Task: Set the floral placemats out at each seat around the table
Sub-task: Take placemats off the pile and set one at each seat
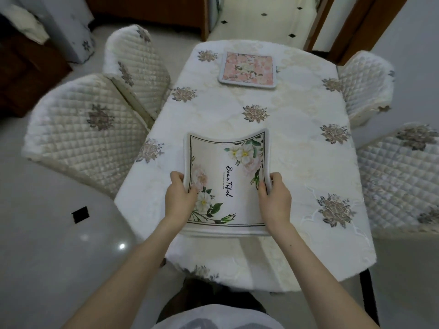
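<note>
I am looking down the long table under its white quilted cloth with embroidered brown flower bunches (273, 129). The cloth's near edge is hanging over just below my forearms, and the far, rounded end is reaching toward a doorway. Four chairs in cream quilted covers are crowding the sides: two on the left (83, 131) (135, 67) and two on the right (368, 84) (401, 176), their backs just beside the table's edges. The grey glossy floor (59, 257) to my near left is lying open.

I am holding a beige rectangular placemat with a thin dark border, white flowers in two corners and black script lettering (226, 181) over the near half of the table. Its far edge is curling upward, its side edges are bending up in my grip, and its near edge is lying low by the cloth. My left hand (180, 195) is pinching the mat's left edge, thumb on top and fingers underneath. My right hand (274, 198) is pinching the right edge the same way. Both forearms are reaching forward, converging on the mat.

A pink floral square placemat with a pale border (248, 70) is lying flat at the far end, well apart from the one in my hands, near the far edge.
</note>
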